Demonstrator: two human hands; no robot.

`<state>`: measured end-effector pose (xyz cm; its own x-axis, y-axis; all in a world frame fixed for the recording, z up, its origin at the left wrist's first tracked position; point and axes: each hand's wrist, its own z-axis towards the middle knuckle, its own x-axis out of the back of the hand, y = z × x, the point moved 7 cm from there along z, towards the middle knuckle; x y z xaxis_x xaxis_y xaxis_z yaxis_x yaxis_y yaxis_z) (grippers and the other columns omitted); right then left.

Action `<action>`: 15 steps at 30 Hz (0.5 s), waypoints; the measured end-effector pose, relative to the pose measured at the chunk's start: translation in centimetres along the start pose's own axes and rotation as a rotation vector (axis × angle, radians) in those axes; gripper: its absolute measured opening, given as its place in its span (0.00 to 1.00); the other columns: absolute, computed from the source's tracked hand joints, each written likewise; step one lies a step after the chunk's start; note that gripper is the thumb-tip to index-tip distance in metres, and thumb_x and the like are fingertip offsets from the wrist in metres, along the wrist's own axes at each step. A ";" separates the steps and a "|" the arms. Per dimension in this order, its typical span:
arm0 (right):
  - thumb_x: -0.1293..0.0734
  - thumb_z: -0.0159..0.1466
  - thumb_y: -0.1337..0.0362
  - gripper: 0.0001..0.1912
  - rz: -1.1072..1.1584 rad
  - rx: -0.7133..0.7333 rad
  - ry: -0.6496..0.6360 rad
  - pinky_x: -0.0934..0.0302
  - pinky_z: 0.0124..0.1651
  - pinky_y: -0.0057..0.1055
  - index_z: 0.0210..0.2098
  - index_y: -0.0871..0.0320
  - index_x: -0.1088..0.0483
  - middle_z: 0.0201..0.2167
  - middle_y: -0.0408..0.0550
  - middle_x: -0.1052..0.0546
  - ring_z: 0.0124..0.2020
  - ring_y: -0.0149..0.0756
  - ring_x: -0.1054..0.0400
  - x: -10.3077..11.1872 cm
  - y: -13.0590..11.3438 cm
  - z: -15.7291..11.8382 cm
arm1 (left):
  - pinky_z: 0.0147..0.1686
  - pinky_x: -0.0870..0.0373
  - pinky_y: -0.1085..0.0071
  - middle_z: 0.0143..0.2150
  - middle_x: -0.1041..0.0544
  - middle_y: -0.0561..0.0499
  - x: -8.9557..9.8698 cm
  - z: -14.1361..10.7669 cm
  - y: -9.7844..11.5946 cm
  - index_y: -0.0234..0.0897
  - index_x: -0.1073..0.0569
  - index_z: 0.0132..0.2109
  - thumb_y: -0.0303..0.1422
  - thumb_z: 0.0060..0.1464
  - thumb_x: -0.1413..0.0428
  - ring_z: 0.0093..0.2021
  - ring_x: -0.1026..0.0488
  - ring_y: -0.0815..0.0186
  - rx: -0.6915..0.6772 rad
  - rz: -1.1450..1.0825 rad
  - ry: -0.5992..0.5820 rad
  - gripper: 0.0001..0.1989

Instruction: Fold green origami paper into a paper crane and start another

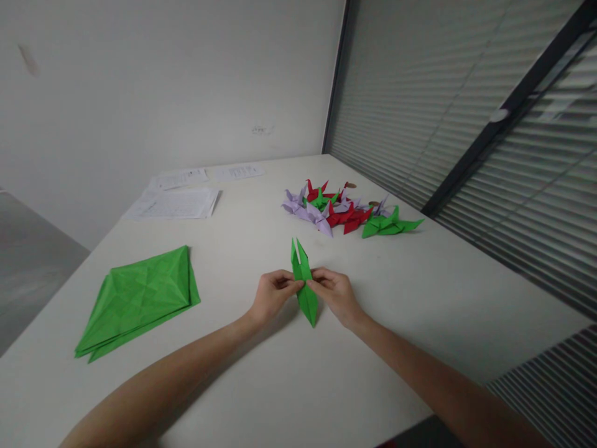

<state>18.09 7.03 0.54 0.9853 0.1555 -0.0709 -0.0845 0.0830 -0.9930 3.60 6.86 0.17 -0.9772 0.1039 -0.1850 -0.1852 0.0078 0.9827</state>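
Observation:
A long green piece of folded origami paper (308, 305) is held between my two hands above the white table. Its far end splits into two narrow points, and its near end tapers to one tip. My left hand (276, 292) pinches its left edge near the middle, thumb on top. From the other side, my right hand (336, 294) pinches the right edge the same way. Both thumb tips almost meet on the paper. The fingers beneath are partly hidden.
A stack of creased green paper sheets (144, 292) lies at the left. Several folded paper cranes (345, 218) in purple, red and green cluster at the back right. Printed papers (177, 204) rest at the back left. A wall and window blinds (420, 93) border the table (233, 386).

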 end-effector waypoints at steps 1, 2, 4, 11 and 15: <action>0.26 0.50 0.56 0.15 0.014 0.011 0.022 0.34 0.36 0.31 0.31 0.56 0.30 0.29 0.45 0.26 0.31 0.34 0.31 0.1 -0.1 0.0 | 0.32 0.28 0.70 0.28 0.21 0.48 0.0 0.0 0.0 0.32 0.23 0.29 0.39 0.38 0.31 0.28 0.25 0.66 -0.002 -0.001 -0.003 0.15; 0.25 0.49 0.56 0.16 0.028 0.025 0.044 0.34 0.36 0.30 0.32 0.56 0.32 0.28 0.44 0.27 0.31 0.34 0.31 0.2 -0.2 0.0 | 0.33 0.27 0.70 0.28 0.20 0.48 0.0 0.0 0.0 0.32 0.23 0.29 0.39 0.38 0.31 0.29 0.25 0.66 -0.003 -0.001 -0.007 0.15; 0.24 0.48 0.57 0.20 0.049 0.044 0.075 0.33 0.36 0.30 0.33 0.54 0.35 0.29 0.42 0.28 0.32 0.33 0.30 0.3 -0.4 -0.1 | 0.32 0.27 0.70 0.29 0.20 0.47 -0.1 0.0 0.0 0.32 0.23 0.30 0.40 0.38 0.32 0.29 0.25 0.65 -0.007 0.010 -0.018 0.16; 0.25 0.50 0.57 0.22 0.054 0.051 0.061 0.36 0.31 0.28 0.40 0.54 0.34 0.25 0.39 0.29 0.27 0.31 0.32 0.0 -0.6 0.0 | 0.32 0.27 0.71 0.29 0.20 0.50 0.0 -0.2 0.6 0.35 0.30 0.47 0.37 0.37 0.30 0.28 0.23 0.65 0.009 -0.070 0.001 0.29; 0.25 0.51 0.58 0.20 0.037 0.065 0.078 0.38 0.29 0.27 0.41 0.55 0.31 0.23 0.38 0.30 0.25 0.30 0.35 0.1 -0.6 -0.1 | 0.33 0.26 0.70 0.28 0.20 0.49 0.1 -0.2 0.4 0.32 0.29 0.44 0.38 0.35 0.29 0.27 0.23 0.65 0.063 -0.082 0.029 0.29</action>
<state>18.25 6.90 1.13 0.9897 0.0831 -0.1170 -0.1280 0.1424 -0.9815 3.36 6.67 0.57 -0.9617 0.0713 -0.2647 -0.2592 0.0773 0.9627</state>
